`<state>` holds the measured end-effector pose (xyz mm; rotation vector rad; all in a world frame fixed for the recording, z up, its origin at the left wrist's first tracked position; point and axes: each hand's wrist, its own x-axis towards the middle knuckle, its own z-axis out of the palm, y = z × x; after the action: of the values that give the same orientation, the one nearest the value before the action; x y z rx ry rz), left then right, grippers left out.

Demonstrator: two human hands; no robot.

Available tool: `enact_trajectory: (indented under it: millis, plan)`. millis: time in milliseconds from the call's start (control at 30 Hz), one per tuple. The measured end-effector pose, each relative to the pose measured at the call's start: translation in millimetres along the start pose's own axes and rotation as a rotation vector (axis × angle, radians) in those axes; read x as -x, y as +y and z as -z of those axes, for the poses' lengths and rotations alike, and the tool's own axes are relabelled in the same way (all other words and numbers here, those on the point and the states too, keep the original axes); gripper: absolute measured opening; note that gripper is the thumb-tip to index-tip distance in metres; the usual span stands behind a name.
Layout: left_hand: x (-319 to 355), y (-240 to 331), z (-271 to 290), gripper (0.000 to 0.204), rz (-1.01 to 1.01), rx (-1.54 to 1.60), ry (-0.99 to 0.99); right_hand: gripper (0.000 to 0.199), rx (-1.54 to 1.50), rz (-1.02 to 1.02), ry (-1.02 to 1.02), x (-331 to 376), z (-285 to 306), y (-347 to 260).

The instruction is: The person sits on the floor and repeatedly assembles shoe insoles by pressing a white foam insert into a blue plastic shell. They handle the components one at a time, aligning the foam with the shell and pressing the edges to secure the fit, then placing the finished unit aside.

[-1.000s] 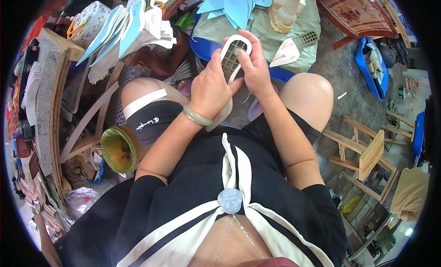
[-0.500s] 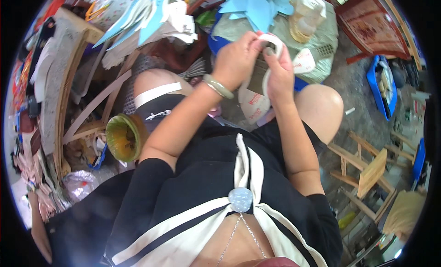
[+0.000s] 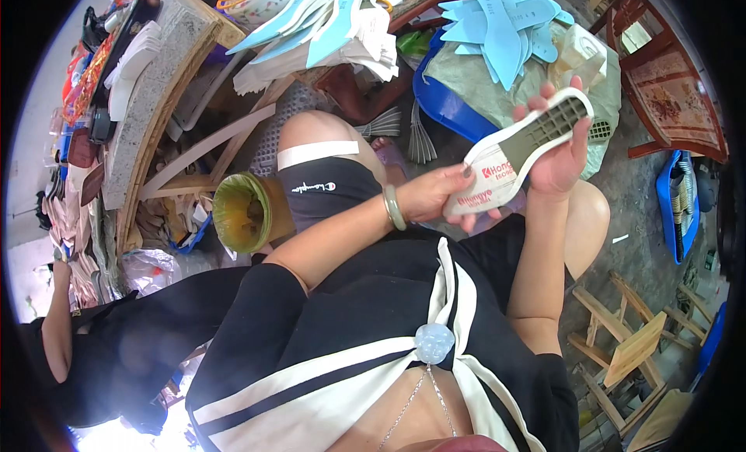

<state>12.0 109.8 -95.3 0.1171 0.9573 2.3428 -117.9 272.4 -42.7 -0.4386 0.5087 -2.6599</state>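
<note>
A pale shoe insole (image 3: 509, 158) is stretched between my hands above my lap. It has a white rim, red print on its forepart and a dark grid at the heel. My left hand (image 3: 437, 194) pinches the forepart end, thumb on top. Behind the heel end lies my right hand (image 3: 561, 160), its fingers showing past both edges as it supports the piece. Beyond my hands, blue insole-shaped sheets (image 3: 501, 28) are heaped on a grey-green plastic covering (image 3: 466, 83). Another gridded heel piece (image 3: 600, 131) peeks out beside my right hand.
At the upper left, blue-and-white insole pieces (image 3: 336, 26) lie stacked. A yellow-green lined bin (image 3: 242, 211) stands by my left leg. To the right are a wooden chair (image 3: 672, 75), a blue tray (image 3: 678, 211) and a wooden stool (image 3: 636, 349). Another person's arm (image 3: 59, 316) shows far left.
Both hands have come nearer to me and spread apart. The insole, earlier held at its heel rim with the forepart hanging, now lies slanted with its printed face up. The view has shifted.
</note>
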Motion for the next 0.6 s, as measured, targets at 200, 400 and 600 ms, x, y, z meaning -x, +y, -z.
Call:
enact_trajectory:
  millis: [200,400,600]
  plan:
    - [17,28,-30,0.042,0.013,-0.23,0.144,0.043,-0.088,0.002,0.062,-9,1,2]
    - [61,100,-28,0.036,-0.185,-0.914,0.579,0.05,0.096,-0.146,0.03,-9,18,25]
    - [86,194,14,0.038,-0.036,-2.314,1.264,0.037,0.896,-0.39,0.096,-57,2,90]
